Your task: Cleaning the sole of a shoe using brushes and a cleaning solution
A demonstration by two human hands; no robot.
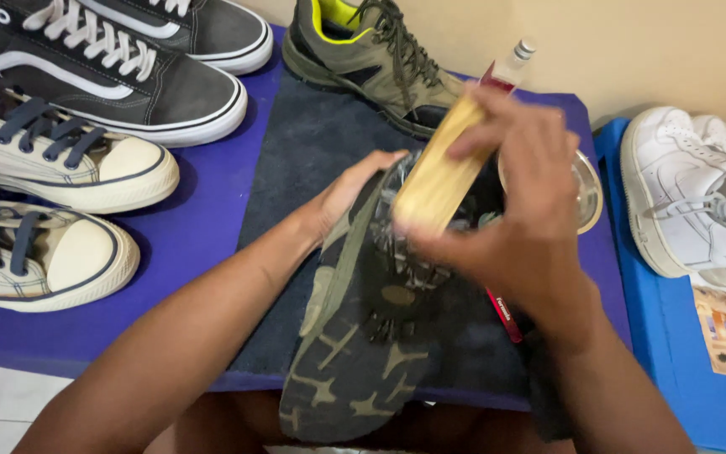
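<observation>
My left hand [342, 197] grips the side of an olive and black hiking shoe [363, 336], turned sole-up over a dark towel [313, 151]. My right hand [518, 202] holds a wooden-backed brush [439, 172] against the front part of the sole; the brush is blurred. The matching olive shoe [363, 59] with yellow lining stands upright at the far edge of the towel. A clear bowl [588, 189] sits just behind my right hand, mostly hidden by it.
Two dark grey sneakers [119, 76] and two cream canvas sneakers [52, 160] line the purple table [203, 219] at left. A white sneaker [699, 197] lies on a blue surface [674, 336] at right. A small clear bottle [514, 59] stands behind the brush.
</observation>
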